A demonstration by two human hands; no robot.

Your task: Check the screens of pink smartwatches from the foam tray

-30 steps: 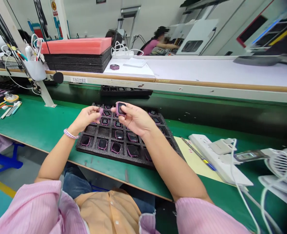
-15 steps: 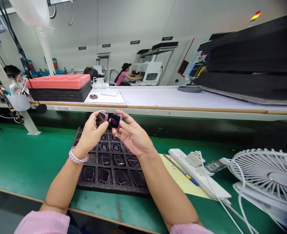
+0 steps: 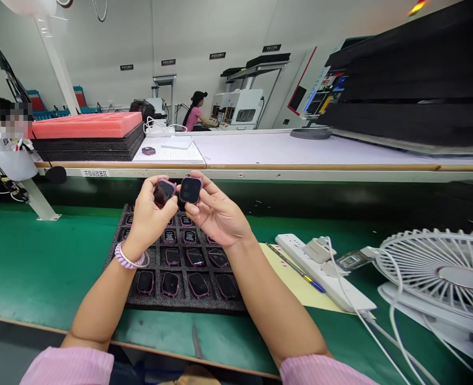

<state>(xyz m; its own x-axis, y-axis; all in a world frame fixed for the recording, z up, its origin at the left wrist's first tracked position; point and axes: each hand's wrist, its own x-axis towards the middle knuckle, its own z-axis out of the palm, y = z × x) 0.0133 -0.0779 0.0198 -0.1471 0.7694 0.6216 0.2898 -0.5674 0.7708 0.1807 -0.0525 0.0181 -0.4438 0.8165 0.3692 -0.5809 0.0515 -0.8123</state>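
Observation:
My left hand (image 3: pixel 150 214) is closed round the edges of a purple-framed smartwatch body (image 3: pixel 165 193), its dark screen turned partly towards me. Close beside it, my right hand (image 3: pixel 219 214) grips a second purple smartwatch body (image 3: pixel 190 190) between thumb and fingers, its black screen facing me. Neither has a strap. Both are held above a black foam tray (image 3: pixel 162 303), whose square pockets hold several more such watch bodies (image 3: pixel 198 284). A few screens in the middle rows show white text (image 3: pixel 189 236); the front ones are dark. My forearms and hands hide parts of the tray.
On the right are a white power strip (image 3: pixel 325 272), a pen (image 3: pixel 300 270) on yellow paper (image 3: pixel 320 300) and a white fan (image 3: pixel 461 272). The shelf holds a pink foam tray (image 3: pixel 88 126) on black ones, another watch body (image 3: pixel 149 151) and a large black stack (image 3: pixel 405 91). People sit beyond.
The right hand's watch body has turned so that its screen faces me more squarely. Both hands keep their hold. The camera view has shifted slightly, with the scene moving up and left.

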